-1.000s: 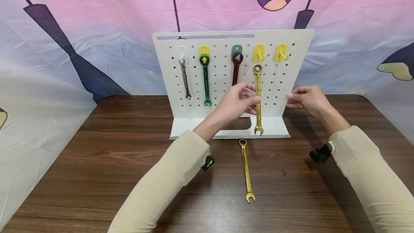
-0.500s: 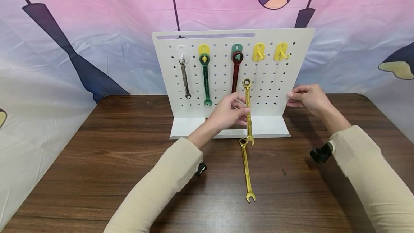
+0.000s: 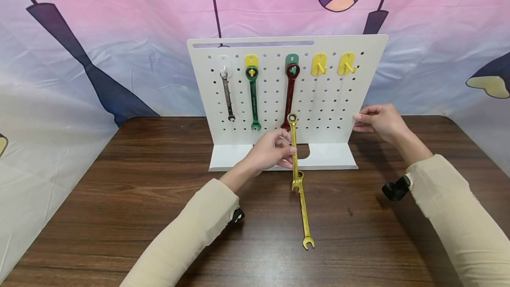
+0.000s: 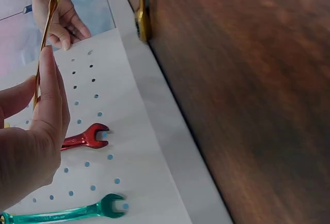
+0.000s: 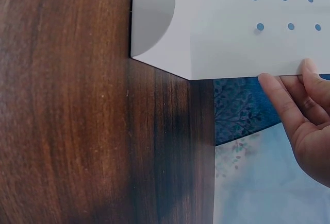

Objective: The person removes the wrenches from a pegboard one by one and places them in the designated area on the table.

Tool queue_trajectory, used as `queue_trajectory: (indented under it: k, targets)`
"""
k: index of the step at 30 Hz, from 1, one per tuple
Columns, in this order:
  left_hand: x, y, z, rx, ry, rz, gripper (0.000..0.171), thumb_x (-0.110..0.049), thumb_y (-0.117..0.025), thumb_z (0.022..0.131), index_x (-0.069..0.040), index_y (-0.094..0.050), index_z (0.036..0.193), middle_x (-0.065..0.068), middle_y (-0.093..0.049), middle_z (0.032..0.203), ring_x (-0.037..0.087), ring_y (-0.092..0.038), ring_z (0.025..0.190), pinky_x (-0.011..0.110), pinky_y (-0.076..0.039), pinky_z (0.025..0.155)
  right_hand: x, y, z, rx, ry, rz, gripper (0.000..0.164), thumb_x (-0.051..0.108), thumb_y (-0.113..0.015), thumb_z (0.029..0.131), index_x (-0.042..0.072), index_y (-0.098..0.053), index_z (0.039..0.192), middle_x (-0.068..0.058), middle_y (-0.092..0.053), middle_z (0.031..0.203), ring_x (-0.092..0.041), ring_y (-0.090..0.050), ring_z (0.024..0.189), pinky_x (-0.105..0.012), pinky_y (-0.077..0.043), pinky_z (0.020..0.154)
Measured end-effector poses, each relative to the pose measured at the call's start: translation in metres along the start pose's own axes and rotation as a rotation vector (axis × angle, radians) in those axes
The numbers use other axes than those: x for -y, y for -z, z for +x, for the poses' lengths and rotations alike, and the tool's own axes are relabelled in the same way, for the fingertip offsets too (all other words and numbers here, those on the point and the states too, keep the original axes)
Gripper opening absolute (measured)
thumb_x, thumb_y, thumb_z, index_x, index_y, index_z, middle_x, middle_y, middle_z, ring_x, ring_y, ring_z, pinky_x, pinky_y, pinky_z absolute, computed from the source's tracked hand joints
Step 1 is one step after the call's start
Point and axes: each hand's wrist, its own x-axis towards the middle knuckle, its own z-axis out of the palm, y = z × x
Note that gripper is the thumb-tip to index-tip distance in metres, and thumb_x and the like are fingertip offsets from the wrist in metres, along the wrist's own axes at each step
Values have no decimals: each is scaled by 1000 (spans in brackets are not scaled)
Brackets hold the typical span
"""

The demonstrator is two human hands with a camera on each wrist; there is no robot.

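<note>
My left hand [image 3: 268,152] pinches a gold combination wrench [image 3: 294,154] by its shaft, ring end up, in front of the white pegboard [image 3: 358,45]. Its lower open end overlaps the ring of a second gold wrench [image 3: 304,220] lying on the table; whether they touch I cannot tell. At the board's right edge, my right hand [image 3: 378,122] grips the rim between thumb and fingers, also seen in the right wrist view. Hanging from hooks are a small silver wrench [image 3: 227,101], a green wrench [image 3: 254,105] and a dark red wrench [image 3: 290,94].
Two yellow hooks [image 3: 319,64] at the board's upper right carry nothing. The board stands on a white foot [image 3: 231,156] on the dark wooden table [image 3: 139,180]. A printed cloth [image 3: 131,70] hangs behind.
My left hand has drawn the gold wrench down and to the left, away from below the yellow hooks toward the wrench on the table. My right hand stays at the board's edge.
</note>
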Motion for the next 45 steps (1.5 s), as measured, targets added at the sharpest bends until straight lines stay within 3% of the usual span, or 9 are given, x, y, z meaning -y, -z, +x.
queue_trajectory:
  k: [16, 26, 37, 40, 45]
  targets:
    - [20, 9, -13, 13, 92, -28, 14, 11, -52, 87, 8, -44, 98, 15, -57, 79, 20, -59, 61, 33, -58, 65, -1, 0, 0, 0, 8, 5, 15, 8, -57, 89, -7, -62, 87, -11, -58, 89, -17, -65, 74, -43, -53, 81]
    - [31, 10, -19, 71, 141, -39, 15, 13, -51, 86, 9, -43, 98, 14, -56, 74, 19, -59, 59, 34, -58, 64, 0, -1, 0, -4, 5, -5, 18, 8, -57, 90, -10, -60, 90, -10, -57, 89, -17, -66, 74, -42, -54, 80]
    - [34, 8, -24, 92, 188, -81, 14, 14, -48, 87, 7, -41, 98, 14, -57, 75, 20, -60, 59, 36, -58, 65, -1, 0, 2, -3, 7, 2, 17, 8, -58, 89, -8, -62, 89, -8, -59, 88, -18, -66, 74, -40, -55, 78]
    - [36, 8, -27, 101, 207, -93, 14, 14, -47, 87, 7, -41, 98, 14, -57, 75, 20, -60, 60, 36, -58, 66, -17, 6, 14, 4, 22, 15, 21, 12, -62, 87, -8, -63, 90, -11, -59, 91, -21, -66, 77, -39, -55, 76]
    - [38, 6, -31, 112, 229, -96, 14, 16, -47, 86, 7, -41, 95, 14, -55, 72, 19, -59, 59, 36, -58, 65, -73, 26, 55, 12, 40, 108, 35, 21, -71, 79, -9, -63, 95, -17, -58, 99, -29, -65, 85, -39, -55, 75]
